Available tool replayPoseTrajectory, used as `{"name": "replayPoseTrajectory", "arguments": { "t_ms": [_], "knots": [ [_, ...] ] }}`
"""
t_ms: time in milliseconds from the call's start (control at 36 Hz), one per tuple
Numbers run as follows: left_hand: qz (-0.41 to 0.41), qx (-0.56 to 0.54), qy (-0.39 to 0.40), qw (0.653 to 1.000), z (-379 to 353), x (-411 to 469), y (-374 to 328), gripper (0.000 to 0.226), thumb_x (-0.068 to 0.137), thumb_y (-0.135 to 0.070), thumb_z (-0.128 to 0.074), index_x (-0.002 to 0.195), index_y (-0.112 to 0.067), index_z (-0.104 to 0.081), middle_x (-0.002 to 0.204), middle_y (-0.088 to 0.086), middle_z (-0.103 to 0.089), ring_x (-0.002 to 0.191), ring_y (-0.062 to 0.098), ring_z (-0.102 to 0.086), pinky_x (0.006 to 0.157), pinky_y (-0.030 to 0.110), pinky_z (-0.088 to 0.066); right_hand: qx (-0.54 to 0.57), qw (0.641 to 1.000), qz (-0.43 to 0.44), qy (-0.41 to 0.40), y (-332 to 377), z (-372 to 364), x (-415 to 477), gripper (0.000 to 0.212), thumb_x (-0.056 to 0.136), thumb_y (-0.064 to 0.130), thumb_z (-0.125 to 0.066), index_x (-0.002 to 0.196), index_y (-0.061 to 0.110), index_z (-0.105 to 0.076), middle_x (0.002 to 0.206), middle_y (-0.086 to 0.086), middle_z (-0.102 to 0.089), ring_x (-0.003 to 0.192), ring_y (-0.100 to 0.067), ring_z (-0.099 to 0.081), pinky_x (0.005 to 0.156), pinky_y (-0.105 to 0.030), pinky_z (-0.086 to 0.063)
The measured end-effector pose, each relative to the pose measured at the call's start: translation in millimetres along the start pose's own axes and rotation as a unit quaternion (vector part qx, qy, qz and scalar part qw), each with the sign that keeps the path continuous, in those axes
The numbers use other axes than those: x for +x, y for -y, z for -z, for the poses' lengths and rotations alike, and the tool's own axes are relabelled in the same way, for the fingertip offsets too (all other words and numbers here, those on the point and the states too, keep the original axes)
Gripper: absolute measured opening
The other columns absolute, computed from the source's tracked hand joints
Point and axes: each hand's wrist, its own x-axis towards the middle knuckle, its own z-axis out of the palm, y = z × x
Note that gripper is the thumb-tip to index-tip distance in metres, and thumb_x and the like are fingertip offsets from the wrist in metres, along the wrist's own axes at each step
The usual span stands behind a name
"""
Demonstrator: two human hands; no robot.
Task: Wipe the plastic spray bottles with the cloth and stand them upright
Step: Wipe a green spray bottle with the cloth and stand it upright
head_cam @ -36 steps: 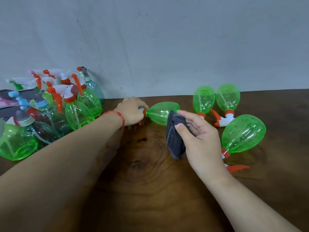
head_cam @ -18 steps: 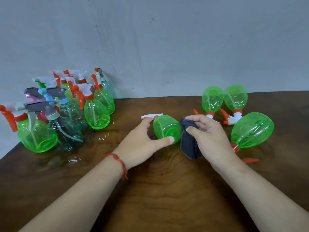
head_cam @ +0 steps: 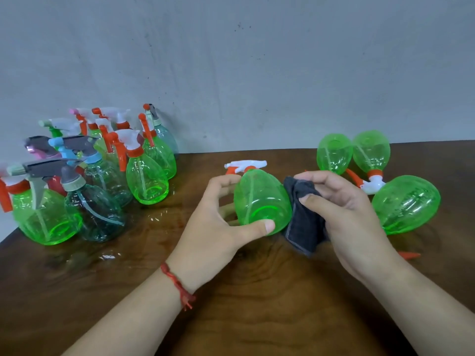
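**Wooden desk (head_cam: 257, 317), grey wall (head_cam: 257, 60) behind**

Near the desk's middle a green spray bottle (head_cam: 259, 199) is gripped by the left hand (head_cam: 213, 235), thumb and fingers curled round it. A dark cloth (head_cam: 303, 227) is pinched in the right hand (head_cam: 352, 222) against the bottle's side. Upright bottles (head_cam: 102, 176) are grouped at the far left corner.

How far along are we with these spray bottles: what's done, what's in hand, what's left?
Likely done: the cluster of upright bottles at the left. In hand: the left hand grips a tilted green bottle while the right hand holds the dark cloth against its side. Left: three lying bottles at the right, not yet stood up.
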Motion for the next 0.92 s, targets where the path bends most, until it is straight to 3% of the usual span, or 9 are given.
{"name": "replayPoseTrajectory", "arguments": {
  "t_ms": [83, 167, 250, 389, 528, 639, 806, 917],
  "knots": [
    [0.004, -0.057, 0.008, 0.998, 2.2, -7.6, -0.2, 0.086, 0.063, -0.01, -0.103, 0.133, -0.022, -0.055, 0.127, -0.003, -0.074, 0.111, 0.019, -0.076, 0.091, 0.03, -0.06, 0.021, 1.0, 0.001, 0.016, -2.8, -3.1, -2.8, 0.032, 0.099, -0.011, -0.057, 0.113, 0.012, -0.073, 0.112, -0.015, -0.078, 0.1, -0.029, -0.072, 0.096, -0.055, -0.055],
    [-0.008, -0.077, 0.013, 0.997, 2.9, -12.8, 1.3, 0.087, 0.063, -0.015, -0.102, 0.133, -0.025, -0.052, 0.125, 0.001, -0.076, 0.112, 0.024, -0.075, 0.094, 0.038, -0.061, 0.042, 0.999, -0.002, 0.032, -5.0, -8.2, -7.1, 0.036, 0.099, -0.01, -0.057, 0.108, 0.02, -0.076, 0.111, -0.016, -0.078, 0.098, -0.028, -0.073, 0.091, -0.052, -0.056],
    [-0.037, -0.058, 0.002, 0.998, 2.8, -14.9, -2.6, 0.093, 0.061, -0.016, -0.102, 0.138, -0.027, -0.05, 0.127, -0.008, -0.074, 0.114, 0.017, -0.075, 0.094, 0.031, -0.06, 0.059, 0.997, 0.01, 0.04, -6.4, -8.5, -8.0, 0.037, 0.097, -0.01, -0.061, 0.106, 0.022, -0.077, 0.111, -0.016, -0.078, 0.099, -0.028, -0.073, 0.088, -0.046, -0.056],
    [-0.085, -0.014, 0.003, 0.996, 4.4, -17.9, -7.4, 0.122, 0.062, -0.02, -0.105, 0.161, -0.037, -0.034, 0.143, -0.022, -0.062, 0.13, 0.005, -0.065, 0.103, 0.021, -0.054, 0.056, 0.996, 0.046, 0.051, -7.0, -8.4, -8.0, 0.025, 0.091, -0.001, -0.072, 0.111, 0.014, -0.075, 0.113, -0.014, -0.078, 0.101, -0.026, -0.072, 0.087, -0.041, -0.059],
    [-0.102, 0.02, 0.049, 0.993, 10.7, -17.3, -7.5, 0.112, 0.069, 0.001, -0.097, 0.157, -0.035, -0.037, 0.14, -0.018, -0.065, 0.129, 0.008, -0.066, 0.102, 0.021, -0.054, 0.006, 0.996, 0.077, 0.043, -10.1, -12.2, -9.7, 0.032, 0.095, -0.014, -0.063, 0.112, 0.01, -0.074, 0.115, -0.01, -0.078, 0.105, -0.021, -0.073, 0.094, -0.034, -0.06],
    [-0.109, 0.045, 0.085, 0.989, 14.1, -17.3, -5.1, 0.113, 0.069, -0.004, -0.099, 0.158, -0.035, -0.036, 0.141, -0.019, -0.062, 0.131, 0.01, -0.064, 0.106, 0.026, -0.054, 0.007, 0.996, 0.085, 0.034, -11.0, -10.4, -7.3, 0.03, 0.096, -0.01, -0.064, 0.115, 0.01, -0.075, 0.115, -0.011, -0.079, 0.107, -0.026, -0.074, 0.096, -0.041, -0.06],
    [-0.159, 0.122, 0.123, 0.972, 10.5, -17.9, -1.7, 0.112, 0.072, -0.004, -0.098, 0.159, -0.032, -0.033, 0.143, -0.015, -0.058, 0.125, 0.015, -0.067, 0.1, 0.017, -0.05, 0.014, 0.994, 0.106, 0.009, -9.1, -9.4, -4.6, 0.033, 0.097, -0.008, -0.066, 0.121, 0.013, -0.074, 0.113, -0.006, -0.08, 0.104, -0.018, -0.075, 0.089, -0.032, -0.06],
    [-0.202, 0.162, 0.132, 0.957, 9.0, -17.3, -0.3, 0.114, 0.074, -0.012, -0.098, 0.163, -0.028, -0.029, 0.157, -0.003, -0.046, 0.132, 0.018, -0.061, 0.111, 0.027, -0.048, 0.001, 0.99, 0.139, 0.006, -7.9, -8.6, -4.1, 0.031, 0.097, -0.009, -0.066, 0.122, 0.009, -0.071, 0.114, -0.002, -0.079, 0.108, -0.016, -0.074, 0.093, -0.027, -0.057]
  ]
}}
